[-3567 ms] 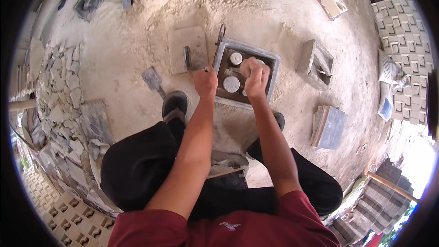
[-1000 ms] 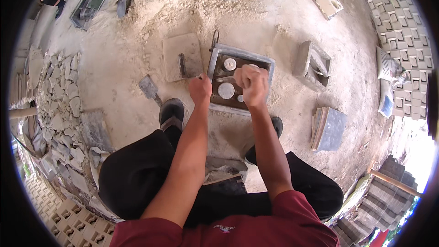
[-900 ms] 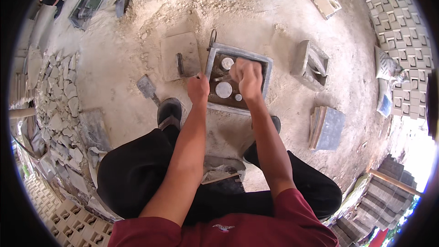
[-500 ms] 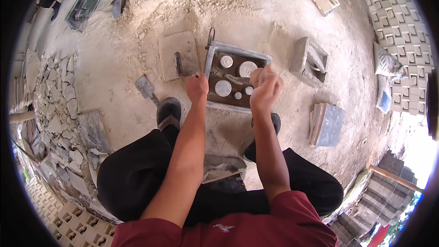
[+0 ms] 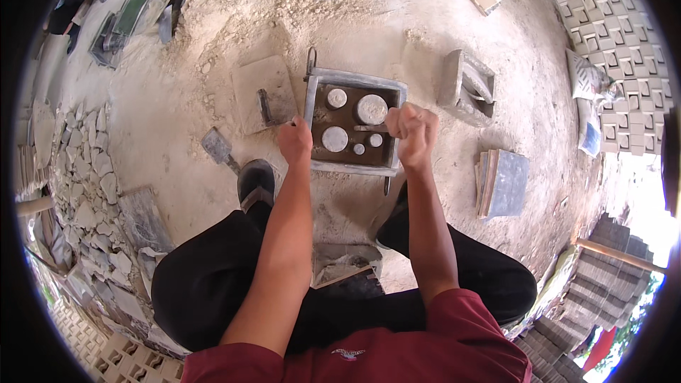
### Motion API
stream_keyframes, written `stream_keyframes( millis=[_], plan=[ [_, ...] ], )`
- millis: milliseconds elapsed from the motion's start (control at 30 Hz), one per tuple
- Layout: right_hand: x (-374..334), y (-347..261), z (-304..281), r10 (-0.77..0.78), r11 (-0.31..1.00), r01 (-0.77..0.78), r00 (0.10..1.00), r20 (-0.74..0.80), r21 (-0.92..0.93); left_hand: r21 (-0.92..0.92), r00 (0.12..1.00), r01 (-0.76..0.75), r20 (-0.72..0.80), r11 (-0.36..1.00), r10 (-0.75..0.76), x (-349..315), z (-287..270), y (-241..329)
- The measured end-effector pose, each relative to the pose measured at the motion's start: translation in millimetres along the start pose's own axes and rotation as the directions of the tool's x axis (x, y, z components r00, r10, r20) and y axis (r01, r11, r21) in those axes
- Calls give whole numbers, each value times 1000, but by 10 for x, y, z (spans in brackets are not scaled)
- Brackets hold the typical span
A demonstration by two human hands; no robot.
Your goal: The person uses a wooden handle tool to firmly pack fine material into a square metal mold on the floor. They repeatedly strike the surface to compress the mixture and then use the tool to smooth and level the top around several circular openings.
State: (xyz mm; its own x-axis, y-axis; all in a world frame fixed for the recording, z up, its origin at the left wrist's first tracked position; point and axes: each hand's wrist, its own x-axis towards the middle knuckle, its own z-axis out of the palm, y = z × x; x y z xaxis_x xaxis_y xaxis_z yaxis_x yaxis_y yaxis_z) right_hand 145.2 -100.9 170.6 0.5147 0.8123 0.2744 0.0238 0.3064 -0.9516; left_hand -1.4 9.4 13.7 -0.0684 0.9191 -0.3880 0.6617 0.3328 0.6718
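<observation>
A shallow rectangular grey mould (image 5: 360, 76) lies on the ground before me, with brown inner surface and several round pale plugs of different sizes standing in it. My left hand (image 5: 294, 142) is closed at its left wall and seems to grip that edge; its fingertips are partly hidden. My right hand (image 5: 413, 133) is closed in a fist over the right wall. Out of it a narrow, flat, bar-like tool (image 5: 370, 128) points left across the mould, just below the largest plug (image 5: 372, 109). The tool's exact kind does not show.
Left of the mould lies a dusty square board (image 5: 248, 78) with a dark handle, and a small trowel (image 5: 216, 147). To the right are a grey block-shaped box (image 5: 457, 85) and stacked plates (image 5: 507, 183). Loose pale powder (image 5: 234, 0) spreads behind; broken stones (image 5: 89, 170) lie left.
The view has shifted, so the scene sits further left. My right hand stays at the mould's right side, and the tool, blurred before, is now sharper and lies nearly level.
</observation>
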Motion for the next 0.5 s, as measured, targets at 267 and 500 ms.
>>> stream_keyframes(
  millis=[267, 500],
  plan=[
    [-117, -62, -44, 62, 998, -61, 994, -86, 21, 11, 998, -54, -12, 998, 54, 107, 72, -65],
    [-87, -86, -135, 127, 991, -123, 989, -77, 57, 0, 1000, -17, -2, 1000, 17, 62, 72, -58]
  ],
)
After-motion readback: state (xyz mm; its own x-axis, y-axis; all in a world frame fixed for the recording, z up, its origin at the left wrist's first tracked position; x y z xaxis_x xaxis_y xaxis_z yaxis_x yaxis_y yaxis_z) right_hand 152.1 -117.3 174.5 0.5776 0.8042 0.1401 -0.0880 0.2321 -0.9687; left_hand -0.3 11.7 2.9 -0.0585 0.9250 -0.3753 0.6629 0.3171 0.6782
